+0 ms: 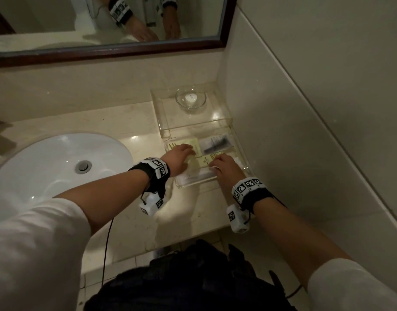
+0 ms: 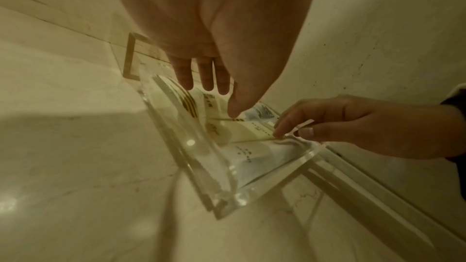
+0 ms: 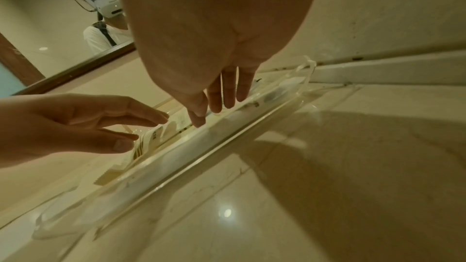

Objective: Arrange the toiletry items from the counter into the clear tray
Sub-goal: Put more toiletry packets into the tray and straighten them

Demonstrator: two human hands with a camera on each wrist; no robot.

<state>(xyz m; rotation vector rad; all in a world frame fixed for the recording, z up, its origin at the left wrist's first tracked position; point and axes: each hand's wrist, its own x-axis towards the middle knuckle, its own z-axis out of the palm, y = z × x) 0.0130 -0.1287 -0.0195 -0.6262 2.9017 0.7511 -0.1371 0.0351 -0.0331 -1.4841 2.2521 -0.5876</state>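
A clear tray [image 1: 194, 184] lies on the counter by the right wall. In it are flat packets: a cream one with gold stripes [image 1: 194, 142], a wrapped dark comb [image 1: 215, 143], a second cream packet [image 1: 205, 161] and a white one [image 1: 195, 176]. My left hand [image 1: 181, 151] reaches into the tray's left side with straight fingers, its thumb [image 2: 234, 112] touching a cream packet [image 2: 249, 130]. My right hand [image 1: 220, 163] is over the tray's right side, and its fingertips [image 3: 198, 123] press on the cream packet's edge. Neither hand grips anything.
Behind the tray, a second clear tray [image 1: 161, 118] holds a glass bowl [image 1: 190, 98]. The white sink [image 1: 47, 164] is set into the counter at left. A framed mirror [image 1: 103, 49] hangs above, and the tiled wall [image 1: 305, 108] stands close on the right.
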